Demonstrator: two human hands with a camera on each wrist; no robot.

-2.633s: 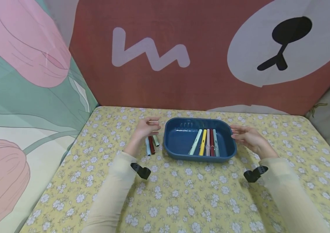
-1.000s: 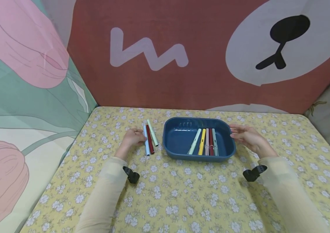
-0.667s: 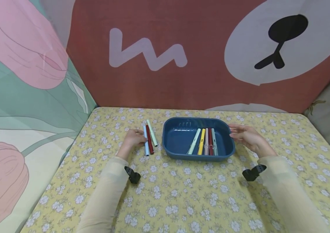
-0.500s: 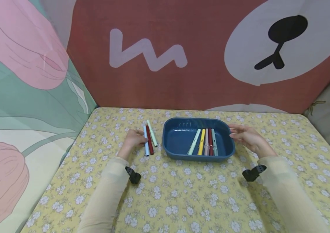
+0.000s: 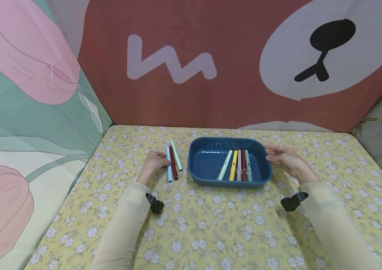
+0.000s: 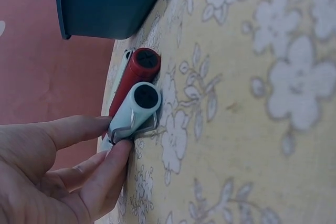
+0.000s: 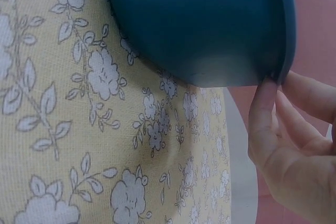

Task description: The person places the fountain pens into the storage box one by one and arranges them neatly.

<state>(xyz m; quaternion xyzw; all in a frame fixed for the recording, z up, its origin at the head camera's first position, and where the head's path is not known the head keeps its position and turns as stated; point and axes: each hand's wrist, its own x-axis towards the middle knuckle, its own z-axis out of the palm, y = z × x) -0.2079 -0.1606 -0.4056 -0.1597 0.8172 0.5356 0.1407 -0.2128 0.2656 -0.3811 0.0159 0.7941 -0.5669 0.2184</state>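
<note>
At the left of the head view my left hand (image 5: 155, 161) pinches a light blue pen (image 5: 169, 175) between thumb and fingers. The left wrist view shows the fingertips at the metal clip of this pen (image 6: 130, 111), which lies low at the tablecloth. Close beside it lie a dark red pen (image 5: 173, 167) and a pale green pen (image 5: 176, 155). My right hand (image 5: 288, 161) holds the right end of a dark blue tray (image 5: 201, 168), thumb and fingers on its rim (image 7: 289, 35). Palms are partly hidden in the head view.
Inside the tray lie a pale green pen (image 5: 225, 165), a yellow pen (image 5: 233, 165), a pink pen (image 5: 239, 165), a dark red pen (image 5: 244, 165) and a grey-green pen (image 5: 249, 165). A flowered yellow tablecloth (image 5: 197, 225) covers the table. A printed brown backdrop (image 5: 177, 101) stands behind.
My left hand has moved left and down from above the loose pens to the light blue pen, and now pinches it. The right hand stays on the tray's rim; the pens have not visibly moved.
</note>
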